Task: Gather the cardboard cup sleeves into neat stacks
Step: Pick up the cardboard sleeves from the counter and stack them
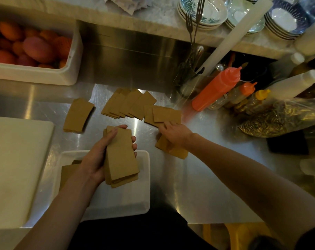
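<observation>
My left hand (99,156) grips a thick stack of brown cardboard cup sleeves (121,159) above a white tray (144,186). A few more sleeves (68,170) lie in that tray under my wrist. My right hand (174,132) rests flat on loose sleeves (163,114) on the steel counter, fingertips touching them, with another sleeve (178,154) under the wrist. A fanned row of sleeves (129,104) lies behind, and a small neat pile (78,115) sits to the left.
A white cutting board (14,168) lies at the left. A white bin of fruit (32,49) stands at the back left. Squeeze bottles (218,87), a cutlery holder (191,78) and a plastic bag (279,118) crowd the right. Stacked plates (203,13) sit on the shelf.
</observation>
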A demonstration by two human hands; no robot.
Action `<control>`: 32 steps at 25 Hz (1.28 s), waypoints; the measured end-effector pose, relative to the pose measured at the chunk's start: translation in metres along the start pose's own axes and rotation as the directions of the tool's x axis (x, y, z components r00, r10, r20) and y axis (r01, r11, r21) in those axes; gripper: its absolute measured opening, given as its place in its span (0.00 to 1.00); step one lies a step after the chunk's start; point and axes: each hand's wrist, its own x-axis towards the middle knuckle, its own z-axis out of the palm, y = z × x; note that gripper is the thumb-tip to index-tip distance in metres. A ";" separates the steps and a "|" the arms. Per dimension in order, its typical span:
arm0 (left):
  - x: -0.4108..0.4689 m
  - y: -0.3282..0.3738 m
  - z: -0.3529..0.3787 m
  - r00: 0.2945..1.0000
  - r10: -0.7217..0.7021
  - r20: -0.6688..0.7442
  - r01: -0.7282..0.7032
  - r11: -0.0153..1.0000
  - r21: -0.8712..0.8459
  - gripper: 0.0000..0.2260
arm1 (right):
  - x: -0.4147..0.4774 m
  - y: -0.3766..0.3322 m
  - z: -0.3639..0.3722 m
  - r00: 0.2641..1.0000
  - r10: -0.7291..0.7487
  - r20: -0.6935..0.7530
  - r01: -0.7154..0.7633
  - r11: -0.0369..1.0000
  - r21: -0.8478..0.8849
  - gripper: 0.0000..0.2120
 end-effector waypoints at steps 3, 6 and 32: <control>0.000 0.000 -0.001 1.000 -0.005 -0.001 0.005 1.000 -0.003 0.27 | -0.002 0.003 -0.009 0.999 0.019 0.036 -0.024 0.989 0.144 0.21; 0.000 0.001 -0.002 1.000 0.006 0.002 -0.006 1.000 -0.006 0.27 | 0.005 0.019 -0.034 0.984 0.074 0.160 -0.121 0.943 0.311 0.26; -0.007 0.001 -0.002 0.999 0.025 0.023 -0.025 1.000 -0.006 0.29 | -0.012 0.019 -0.016 0.991 0.125 0.051 -0.134 0.879 0.458 0.26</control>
